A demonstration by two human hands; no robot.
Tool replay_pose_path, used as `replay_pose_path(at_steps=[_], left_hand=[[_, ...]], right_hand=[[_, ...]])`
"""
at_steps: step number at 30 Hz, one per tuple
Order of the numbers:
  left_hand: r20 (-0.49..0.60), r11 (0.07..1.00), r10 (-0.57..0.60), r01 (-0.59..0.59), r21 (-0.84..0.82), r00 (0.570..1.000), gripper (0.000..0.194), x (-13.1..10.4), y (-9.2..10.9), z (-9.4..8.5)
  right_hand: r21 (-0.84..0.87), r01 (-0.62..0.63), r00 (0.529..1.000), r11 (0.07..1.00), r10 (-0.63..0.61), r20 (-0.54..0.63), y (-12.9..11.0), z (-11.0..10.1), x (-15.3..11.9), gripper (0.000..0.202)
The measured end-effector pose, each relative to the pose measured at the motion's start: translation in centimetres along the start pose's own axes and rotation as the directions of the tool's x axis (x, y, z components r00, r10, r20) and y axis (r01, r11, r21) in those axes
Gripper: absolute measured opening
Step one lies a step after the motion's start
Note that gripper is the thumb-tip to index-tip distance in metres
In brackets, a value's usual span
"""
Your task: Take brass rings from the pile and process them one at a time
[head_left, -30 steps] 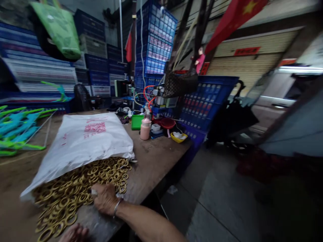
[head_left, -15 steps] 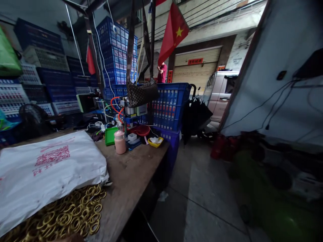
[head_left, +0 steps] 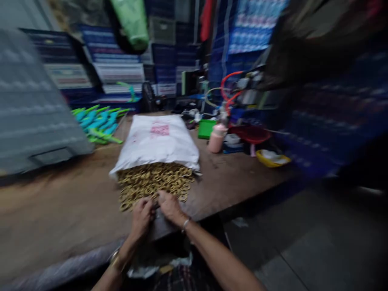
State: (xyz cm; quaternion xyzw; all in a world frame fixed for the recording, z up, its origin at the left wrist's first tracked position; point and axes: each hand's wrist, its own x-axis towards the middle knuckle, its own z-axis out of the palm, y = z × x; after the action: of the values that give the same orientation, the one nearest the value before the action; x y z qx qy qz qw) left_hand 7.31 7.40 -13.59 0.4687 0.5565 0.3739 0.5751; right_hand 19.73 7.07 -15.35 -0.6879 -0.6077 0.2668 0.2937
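Note:
A pile of brass-coloured rings (head_left: 156,180) spreads from the mouth of a white woven sack (head_left: 151,149) with red print, which lies on the worktable. My left hand (head_left: 142,214), with curled fingers, is at the near edge of the pile. Close beside it, my right hand (head_left: 171,208) has its thumb and fingers drawn together over the nearest rings. Blur and the small size hide whatever is between the fingers of either hand. A bracelet is on each wrist.
Along the right of the wooden table (head_left: 224,178) stand a pink bottle (head_left: 216,139), a green tray (head_left: 206,129), a red dish (head_left: 253,134) and a yellow tray (head_left: 273,159). Turquoise and green plastic parts (head_left: 101,123) lie at the left, beside a grey crate (head_left: 39,109). Stacked crates fill the back.
My view has swung left and down, so the sack and rings now sit mid-frame. Both my hands have come into view at the pile; the doorway and flag are out of sight.

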Motion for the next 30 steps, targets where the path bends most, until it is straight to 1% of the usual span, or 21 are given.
replay_pose_path(at_steps=[1,2,3,6,8,11,12,14,17,18,20,22,23,25,26,28,30], left_hand=[[-0.012,1.000,-0.004,0.004,-0.014,1.000,0.032,0.2,-0.2,0.1],[-0.002,1.000,0.007,-0.007,-0.014,1.000,0.031,0.4,-0.4,0.2],[-0.004,1.000,0.011,-0.011,-0.027,1.000,0.029,0.5,-0.7,0.3],[-0.005,0.998,0.018,-0.018,-0.062,1.000,0.024,0.6,-1.2,0.1],[0.002,0.997,0.019,-0.019,-0.076,1.000,0.021,0.5,-1.3,0.0],[0.006,0.997,0.047,-0.047,-0.054,0.999,0.016,0.3,-1.4,0.0],[0.001,0.997,0.077,-0.077,-0.031,0.997,0.015,0.2,-1.4,0.1],[-0.023,0.984,0.173,-0.172,0.036,0.985,0.013,-0.1,-1.4,0.2],[-0.035,0.939,0.319,-0.311,0.148,0.947,0.012,-0.7,-1.4,0.3],[-0.026,0.925,0.344,-0.334,0.179,0.938,0.012,-1.0,-1.4,0.3],[-0.009,0.913,0.354,-0.344,0.219,0.935,0.012,-1.6,-1.3,0.1],[-0.002,0.925,0.325,-0.318,0.208,0.946,0.014,-2.4,-1.0,-0.2],[0.006,0.944,0.283,-0.280,0.176,0.959,0.016,-2.8,-0.9,-0.3],[0.054,0.988,0.134,-0.138,0.070,0.989,0.022,-3.5,-0.6,-0.7],[0.090,0.999,0.046,-0.048,0.016,0.995,0.025,-3.9,-0.4,-0.8],[0.163,0.992,-0.097,0.109,-0.067,0.982,0.032,-4.5,-0.2,-1.1],[0.216,0.971,-0.152,0.186,-0.150,0.965,0.036,-4.9,0.0,-1.3]], right_hand=[[0.063,0.006,1.000,0.998,-0.007,0.011,0.3,0.5,0.1,0.026],[0.120,0.008,1.000,0.993,-0.010,0.011,0.6,0.8,0.1,0.028],[0.164,0.011,1.000,0.986,-0.011,-0.001,0.7,1.1,0.1,0.030],[0.278,0.043,0.996,0.960,-0.021,-0.083,0.8,1.3,-0.5,0.030],[0.319,0.071,0.992,0.945,-0.033,-0.123,0.7,1.4,-0.9,0.028],[0.335,0.077,0.993,0.939,-0.040,-0.115,0.4,1.4,-1.2,0.027],[0.332,0.067,0.994,0.941,-0.034,-0.106,0.3,1.3,-1.2,0.028],[0.324,0.045,0.996,0.945,-0.016,-0.092,0.0,1.0,-1.1,0.030],[0.322,0.022,0.998,0.947,-0.002,-0.062,-0.4,0.4,-1.1,0.029],[0.320,0.014,0.999,0.947,0.002,-0.050,-0.5,0.2,-1.2,0.029],[0.305,-0.001,1.000,0.952,0.009,-0.025,-0.7,0.0,-1.4,0.029],[0.287,-0.018,1.000,0.958,0.019,0.000,-0.9,-0.2,-1.8,0.029],[0.285,-0.030,1.000,0.958,0.026,0.016,-1.0,-0.3,-2.0,0.029],[0.297,-0.058,0.998,0.953,0.044,0.054,-1.4,-0.6,-2.4,0.027],[0.307,-0.071,0.996,0.949,0.050,0.074,-1.6,-0.8,-2.7,0.027],[0.326,-0.086,0.992,0.941,0.052,0.112,-2.0,-1.2,-3.0,0.026],[0.335,-0.089,0.990,0.938,0.045,0.137,-2.4,-1.6,-3.3,0.026]])
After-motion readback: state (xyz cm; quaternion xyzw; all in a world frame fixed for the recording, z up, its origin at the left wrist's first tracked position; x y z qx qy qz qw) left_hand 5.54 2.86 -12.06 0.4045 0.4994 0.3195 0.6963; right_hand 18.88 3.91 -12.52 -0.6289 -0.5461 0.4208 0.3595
